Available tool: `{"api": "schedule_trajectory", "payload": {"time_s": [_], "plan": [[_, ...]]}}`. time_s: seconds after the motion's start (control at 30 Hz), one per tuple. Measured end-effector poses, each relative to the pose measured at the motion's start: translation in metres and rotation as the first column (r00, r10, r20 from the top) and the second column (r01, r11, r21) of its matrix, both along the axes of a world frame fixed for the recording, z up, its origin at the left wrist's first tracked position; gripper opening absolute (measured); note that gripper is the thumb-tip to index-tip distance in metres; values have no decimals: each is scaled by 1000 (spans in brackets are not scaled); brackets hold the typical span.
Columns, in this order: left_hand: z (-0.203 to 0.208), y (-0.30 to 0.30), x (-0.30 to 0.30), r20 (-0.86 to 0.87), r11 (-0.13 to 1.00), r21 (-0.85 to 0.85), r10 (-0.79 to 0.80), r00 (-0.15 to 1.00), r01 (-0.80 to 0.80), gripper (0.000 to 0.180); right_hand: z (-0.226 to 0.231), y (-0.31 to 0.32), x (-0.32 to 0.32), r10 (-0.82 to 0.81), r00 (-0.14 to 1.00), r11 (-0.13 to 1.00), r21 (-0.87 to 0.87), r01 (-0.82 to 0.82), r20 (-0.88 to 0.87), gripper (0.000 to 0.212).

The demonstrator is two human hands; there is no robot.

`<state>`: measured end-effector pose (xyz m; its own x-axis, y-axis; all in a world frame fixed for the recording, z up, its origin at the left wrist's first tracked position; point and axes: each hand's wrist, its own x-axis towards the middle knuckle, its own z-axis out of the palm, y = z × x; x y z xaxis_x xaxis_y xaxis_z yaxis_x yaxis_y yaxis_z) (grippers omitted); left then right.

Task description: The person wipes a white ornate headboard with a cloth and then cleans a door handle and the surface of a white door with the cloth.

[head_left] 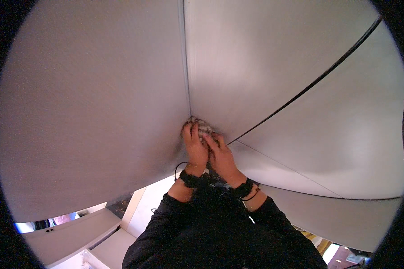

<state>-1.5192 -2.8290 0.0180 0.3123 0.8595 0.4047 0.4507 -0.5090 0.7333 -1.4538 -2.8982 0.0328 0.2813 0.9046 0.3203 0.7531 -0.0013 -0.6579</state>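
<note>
Right where two big smooth panels meet, a pale grey-mauve one point(94, 103) on the left and a pale grey one point(265, 54) on the right, there's a small mottled grey-brown, rough-looking bundle point(201, 124), sitting just at the lower end of the straight grey seam point(184, 62) between them. Can't really tell what it's made of, tbh. Both bare hands are on it: the left hand point(196, 147) has its fingers curled over the left side, closed on it, and the right hand point(223, 160) is right beside it, fingers bent and gripping from the lower right. Part of the bundle is hidden behind the fingers.

Each wrist has a wide black band, left one point(191, 179) and right one point(242, 188), and the arms are in black long sleeves point(159, 219). There's also a thick black curved strip point(318, 80) running across the right panel from the upper right down to near the right hand, plus a thin dark line point(292, 166) slanting off below it.
</note>
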Motion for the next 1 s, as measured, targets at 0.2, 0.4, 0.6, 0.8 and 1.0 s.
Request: {"api": "schedule_trajectory", "payload": {"time_s": [0.2,0.4,0.6,0.8,1.0], "plan": [[-5,-3,2,-129,996,60,-61,990,69,36,-19,-8,2,-34,999,996,-83,32,-30,55],[8,-3,-4,-111,980,139,-125,986,140,33,-10,-15,-3,-49,993,997,-60,43,-103,56],[14,-21,-9,-96,986,104,-123,988,133,32,-15,-29,-10,-70,989,998,1,71,-132,56],[-1,-34,-30,5,949,-224,-228,974,223,35,-10,-49,-20,-51,985,991,-132,30,-162,55],[21,-68,-28,163,960,-273,-23,986,67,35,3,-67,-14,3,1000,1000,-23,-3,-3,52]]}}
